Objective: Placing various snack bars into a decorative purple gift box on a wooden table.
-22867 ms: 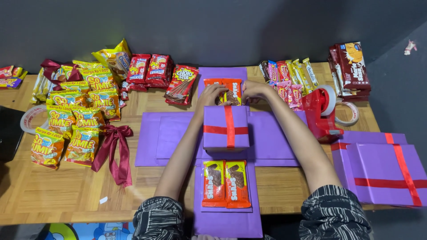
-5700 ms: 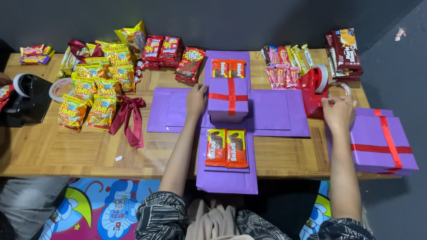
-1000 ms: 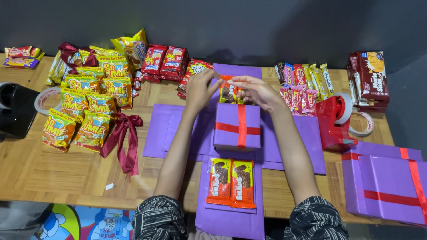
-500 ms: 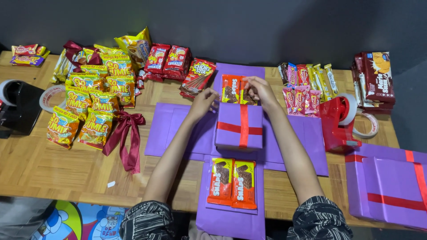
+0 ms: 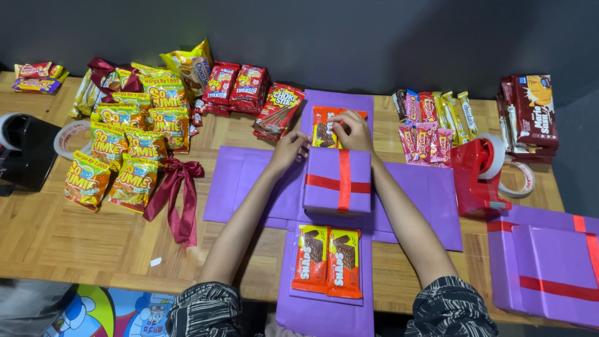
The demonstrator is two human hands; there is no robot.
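The unfolded purple box (image 5: 430, 206) lies flat on the desk (image 5: 75, 243), with a small ribboned box (image 5: 337, 181) at its centre. On the far flap, two orange snack packs (image 5: 324, 134) lie side by side. The right hand (image 5: 353, 130) rests on these packs, fingers curled and pressing down. The left hand (image 5: 288, 150) rests on the flap just left of the packs, fingers loosely bent, gripping nothing. Two more packs (image 5: 327, 260) lie on the near flap. A red tape dispenser (image 5: 477, 176) stands to the right.

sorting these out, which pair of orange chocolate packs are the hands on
The far pair, behind the small purple box; both hands touch it. The near pair lies untouched.
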